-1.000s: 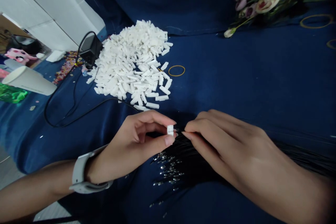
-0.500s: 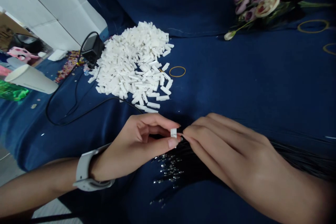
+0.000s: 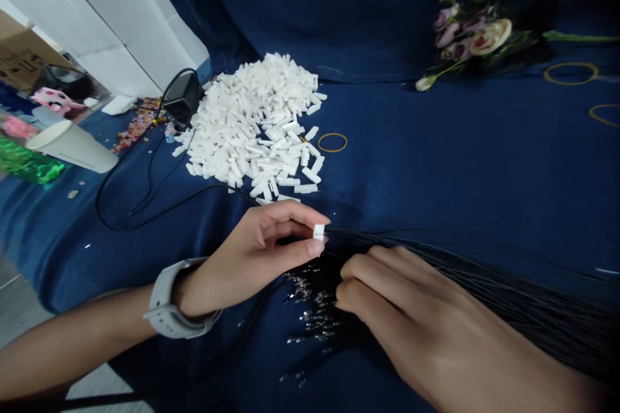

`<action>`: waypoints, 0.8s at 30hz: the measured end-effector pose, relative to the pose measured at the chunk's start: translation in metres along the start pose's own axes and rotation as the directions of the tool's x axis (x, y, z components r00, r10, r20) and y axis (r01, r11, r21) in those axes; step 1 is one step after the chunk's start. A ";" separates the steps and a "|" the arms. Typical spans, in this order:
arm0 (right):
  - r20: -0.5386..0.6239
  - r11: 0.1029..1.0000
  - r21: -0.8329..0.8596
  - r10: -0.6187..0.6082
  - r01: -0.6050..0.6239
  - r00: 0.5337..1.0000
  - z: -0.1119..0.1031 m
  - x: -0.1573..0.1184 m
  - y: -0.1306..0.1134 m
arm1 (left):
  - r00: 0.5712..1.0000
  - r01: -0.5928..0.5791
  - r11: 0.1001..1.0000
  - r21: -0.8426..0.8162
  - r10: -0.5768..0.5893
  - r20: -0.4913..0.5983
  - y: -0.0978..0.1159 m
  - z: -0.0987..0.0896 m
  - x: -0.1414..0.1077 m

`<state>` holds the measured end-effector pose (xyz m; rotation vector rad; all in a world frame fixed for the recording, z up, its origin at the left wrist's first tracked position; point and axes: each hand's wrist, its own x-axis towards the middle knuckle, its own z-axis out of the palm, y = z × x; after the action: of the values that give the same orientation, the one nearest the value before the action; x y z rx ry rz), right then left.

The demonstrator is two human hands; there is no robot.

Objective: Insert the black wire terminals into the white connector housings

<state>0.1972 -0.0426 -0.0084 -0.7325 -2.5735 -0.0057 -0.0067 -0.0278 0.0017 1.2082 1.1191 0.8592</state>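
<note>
Between the thumb and fingers of my left hand (image 3: 264, 255) is a small white connector (image 3: 318, 232), with thin black wire running from its right side. Lower and to the right, my right hand (image 3: 416, 316) is closed over a bundle of black wires (image 3: 513, 287); its fingertips are curled under, and what they pinch is hidden. Shiny metal wire tips (image 3: 314, 316) fan out just left of my right hand. A big heap of white connectors (image 3: 256, 116) lies beyond my left hand.
Dark blue cloth (image 3: 411, 168) covers the surface. A black adapter (image 3: 181, 100) with a cable and a paper cup (image 3: 75, 147) are at the left. Yellow rubber bands (image 3: 332, 142) and artificial flowers (image 3: 484, 35) lie farther back.
My right hand has moved away from the white connector, down to the wire tips. My left hand still holds the connector. The view has shifted slightly.
</note>
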 end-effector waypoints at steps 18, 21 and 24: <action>-0.004 0.990 0.133 0.053 -0.052 0.999 0.001 -0.006 0.001 | 0.999 0.023 0.981 -0.192 -0.016 0.036 0.004 0.001 -0.001; 0.016 0.987 0.143 0.074 -0.075 0.997 0.000 -0.006 0.000 | 0.999 0.035 0.978 -0.206 -0.029 0.034 0.004 0.001 -0.001; -0.024 0.986 0.125 0.110 -0.106 0.994 -0.004 -0.003 -0.001 | 0.998 0.065 0.972 -0.227 -0.060 0.030 0.005 0.002 -0.002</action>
<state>0.2008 -0.0452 -0.0064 -0.8171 -2.4761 0.1743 -0.0053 -0.0292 0.0068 0.9855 1.0052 0.8970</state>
